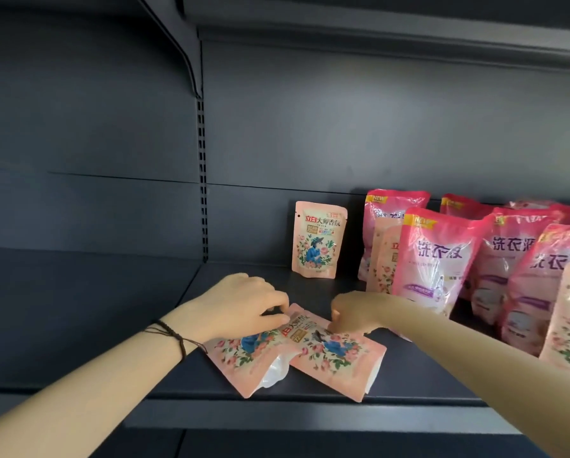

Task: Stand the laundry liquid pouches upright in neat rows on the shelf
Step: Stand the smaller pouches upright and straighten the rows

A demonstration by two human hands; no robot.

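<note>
Two small peach pouches with a floral print lie flat near the front of the dark shelf (310,396). My left hand (244,302) pinches the top edge of the left pouch (244,355). My right hand (353,312) grips the top of the right pouch (336,355), which overlaps the left one. A third small peach pouch (318,239) stands upright against the back panel, apart from both hands.
Several larger pink pouches (435,259) stand in rows on the right half of the shelf, some with small peach pouches tucked in front. A slotted upright (202,180) divides the back panel. The upper shelf (376,31) hangs overhead.
</note>
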